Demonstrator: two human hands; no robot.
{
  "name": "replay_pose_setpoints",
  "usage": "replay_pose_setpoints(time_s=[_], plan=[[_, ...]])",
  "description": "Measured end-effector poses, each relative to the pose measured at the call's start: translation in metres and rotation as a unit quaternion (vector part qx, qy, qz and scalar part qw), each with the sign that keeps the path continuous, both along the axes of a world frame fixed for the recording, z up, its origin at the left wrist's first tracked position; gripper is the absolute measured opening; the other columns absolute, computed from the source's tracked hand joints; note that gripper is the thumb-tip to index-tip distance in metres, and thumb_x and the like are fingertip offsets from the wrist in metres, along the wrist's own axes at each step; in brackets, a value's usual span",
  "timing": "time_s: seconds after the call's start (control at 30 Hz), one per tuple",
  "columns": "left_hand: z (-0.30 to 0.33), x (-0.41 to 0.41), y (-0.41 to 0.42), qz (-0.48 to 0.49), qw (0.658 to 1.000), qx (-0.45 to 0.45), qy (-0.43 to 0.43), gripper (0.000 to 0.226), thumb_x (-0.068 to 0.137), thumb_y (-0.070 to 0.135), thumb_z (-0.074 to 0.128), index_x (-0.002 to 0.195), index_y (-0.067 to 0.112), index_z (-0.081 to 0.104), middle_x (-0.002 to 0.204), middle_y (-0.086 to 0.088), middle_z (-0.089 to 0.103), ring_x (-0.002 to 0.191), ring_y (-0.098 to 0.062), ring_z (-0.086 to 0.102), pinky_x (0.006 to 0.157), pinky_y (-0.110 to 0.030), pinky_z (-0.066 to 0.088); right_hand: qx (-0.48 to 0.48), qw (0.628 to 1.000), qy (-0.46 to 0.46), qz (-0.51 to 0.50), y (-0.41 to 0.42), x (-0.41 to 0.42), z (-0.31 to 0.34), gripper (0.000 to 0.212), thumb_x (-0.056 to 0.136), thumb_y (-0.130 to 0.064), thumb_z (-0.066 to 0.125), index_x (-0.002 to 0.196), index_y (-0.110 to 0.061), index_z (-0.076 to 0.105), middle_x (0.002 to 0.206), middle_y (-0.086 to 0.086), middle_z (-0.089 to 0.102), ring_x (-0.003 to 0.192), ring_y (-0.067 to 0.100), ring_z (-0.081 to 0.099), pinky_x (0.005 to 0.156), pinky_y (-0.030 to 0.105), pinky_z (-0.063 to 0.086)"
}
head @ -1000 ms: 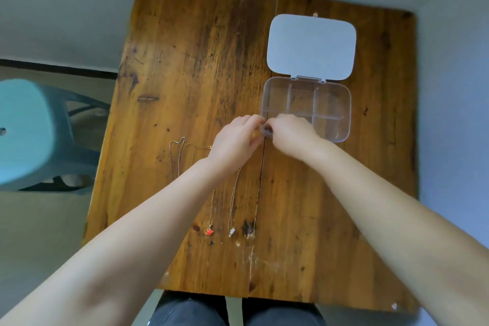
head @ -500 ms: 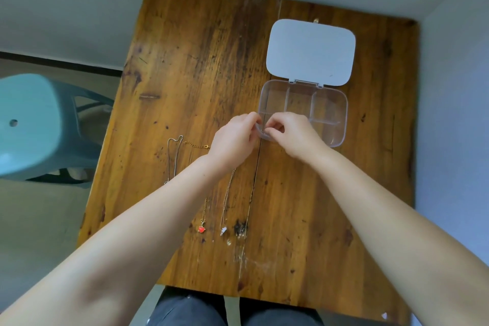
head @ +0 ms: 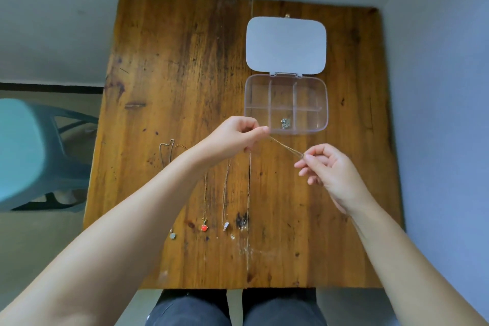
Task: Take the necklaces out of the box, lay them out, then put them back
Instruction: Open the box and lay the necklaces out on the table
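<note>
Left hand (head: 232, 137) and right hand (head: 326, 167): raised above bench, apart, each pinched on one end of fine chain (head: 285, 147). Chain taut between them, long axis slanting from far-left down to near-right; left pinch close beside near-left corner of box (head: 325, 103), right pinch nearer the body. Likely step: drawing out for laying down; free bench strip directly beneath and to right of laid row.
Box: clear, six compartments, lid (head: 285, 45) swung flat beyond; small silver piece (head: 285, 123) bunched in near-middle compartment, remaining compartments apparently vacant.
Laid necklaces, lengthwise toward body, roughly parallel: grey-pendant one (head: 172, 235), red-pendant one (head: 203, 227), silver-pendant one (head: 225, 225); upper ends partly hidden under left forearm.
Bench (head: 164, 66): dark-stained wood, scuffed, central seam.
Room: pale walls close on right and beyond; teal plastic stool (head: 29, 151) at left.
</note>
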State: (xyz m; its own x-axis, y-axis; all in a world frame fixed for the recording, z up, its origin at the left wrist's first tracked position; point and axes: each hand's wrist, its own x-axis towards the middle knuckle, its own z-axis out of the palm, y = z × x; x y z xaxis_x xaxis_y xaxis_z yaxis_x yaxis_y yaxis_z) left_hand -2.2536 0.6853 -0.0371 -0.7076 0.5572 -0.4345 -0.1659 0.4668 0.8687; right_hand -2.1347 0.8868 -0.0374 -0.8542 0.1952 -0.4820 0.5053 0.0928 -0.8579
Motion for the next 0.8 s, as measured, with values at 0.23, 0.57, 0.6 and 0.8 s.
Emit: replay_pose_setpoints(time_s=[0.23, 0.57, 0.6, 0.8], plan=[[-0.030, -0.004, 0.001, -0.112, 0.982, -0.143, 0.046, 0.038, 0.088, 0.041, 0.057, 0.060, 0.018, 0.049, 0.058, 0.005, 0.048, 0.057, -0.013, 0.050, 0.058, -0.029, 0.045, 0.064, 0.988, -0.127, -0.060, -0.072, 0.093, -0.038, 0.008, 0.095, -0.019, 0.053, 0.089, -0.023, 0.057, 0.074, -0.004, 0.072, 0.057, 0.004, 0.063, 0.049, 0.013, 0.046], [-0.066, 0.028, 0.029, -0.211, 0.877, -0.239, 0.360, 0.024, 0.093, 0.030, 0.052, 0.098, 0.008, 0.058, 0.101, -0.010, 0.056, 0.095, -0.027, 0.049, 0.066, -0.034, 0.040, 0.123, 0.963, -0.238, -0.029, -0.117, 0.103, -0.058, 0.013, 0.094, -0.027, 0.054, 0.104, -0.020, 0.049, 0.075, -0.004, 0.069, 0.051, 0.004, 0.060, 0.050, 0.011, 0.046], [-0.063, 0.028, 0.028, -0.204, 0.884, -0.225, 0.357, 0.024, 0.093, 0.029, 0.052, 0.102, 0.008, 0.057, 0.104, -0.010, 0.056, 0.097, -0.028, 0.049, 0.069, -0.036, 0.044, 0.134, 0.961, -0.242, -0.002, -0.113, 0.101, -0.055, 0.015, 0.094, -0.029, 0.055, 0.105, -0.022, 0.048, 0.075, -0.004, 0.068, 0.052, 0.003, 0.059, 0.051, 0.012, 0.046], [-0.043, 0.022, 0.018, -0.071, 0.895, -0.155, 0.412, 0.024, 0.088, 0.015, 0.058, 0.109, 0.005, 0.057, 0.090, -0.012, 0.064, 0.081, -0.032, 0.058, 0.061, -0.038, 0.044, 0.243, 0.969, -0.026, 0.036, -0.037, 0.013, -0.015, 0.012, 0.095, -0.019, 0.052, 0.100, -0.020, 0.063, 0.086, -0.006, 0.067, 0.069, 0.006, 0.061, 0.061, 0.016, 0.045]])
